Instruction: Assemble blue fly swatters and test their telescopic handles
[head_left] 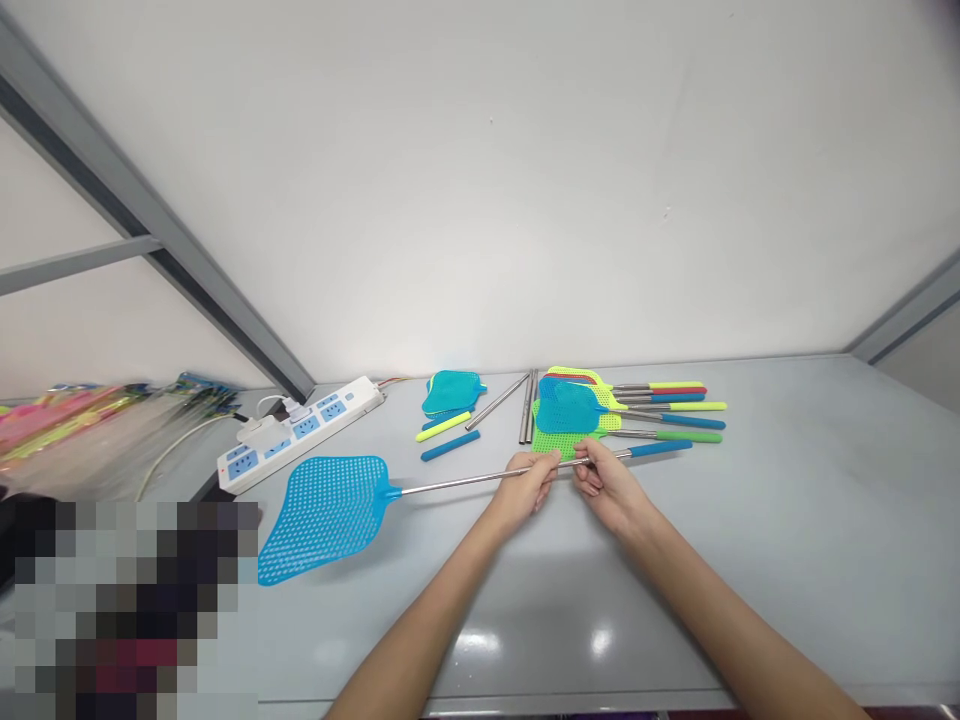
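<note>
A blue fly swatter (334, 515) with a long metal telescopic rod is held across the front of me, its perforated head to the left and its blue handle (661, 449) to the right. My left hand (527, 487) is closed around the rod near its middle. Close beside it, my right hand (606, 487) pinches the thicker part of the rod, just short of the handle. Behind my hands lies a pile of assembled swatters (574, 407) in blue, green, yellow and red, their handles pointing right.
Left of the pile are loose metal rods (528, 405), a yellow handle (442, 427), a blue handle (450, 446) and blue swatter heads (453, 392). A white power strip (305, 428) with plugs lies farther left, near plastic-wrapped items (112, 430). Grey metal posts (217, 290) frame the table (810, 520).
</note>
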